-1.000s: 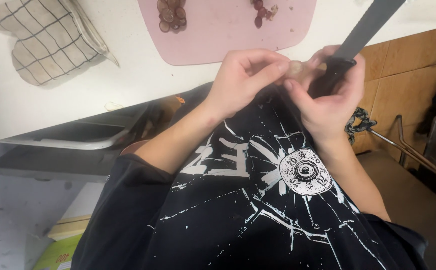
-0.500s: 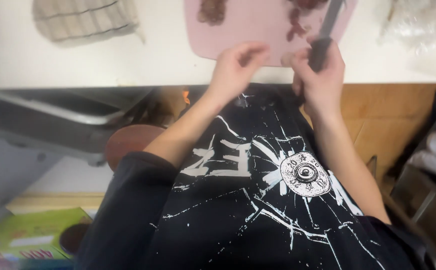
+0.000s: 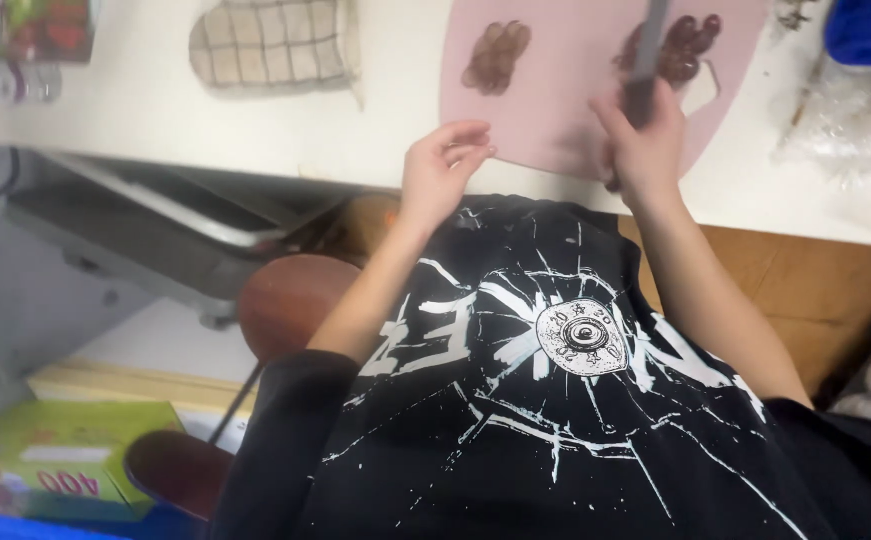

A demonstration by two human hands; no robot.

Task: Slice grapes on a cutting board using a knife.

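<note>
Knife (image 3: 646, 55): in right hand (image 3: 644, 140), fist closed on dark handle; blade over pink cutting board (image 3: 556, 90), betw. two piles of brown slices (image 3: 496, 55).
Left hand (image 3: 441, 170): empty, fingers loosely curled, at board's near edge.
Around: checked cloth (image 3: 276, 42) left, plastic bag (image 3: 851, 115) right.
Change: hands were together 1 s ago, now apart.

Two bare hands are in view, the left hand (image 3: 443, 165) and the right hand (image 3: 642, 140); one knife (image 3: 648, 50); one pink cutting board (image 3: 566, 90) bearing two heaps of dark brown slices (image 3: 496, 55); one checked cloth (image 3: 274, 42); one green box (image 3: 56, 470); one blue container (image 3: 870, 30)
</note>
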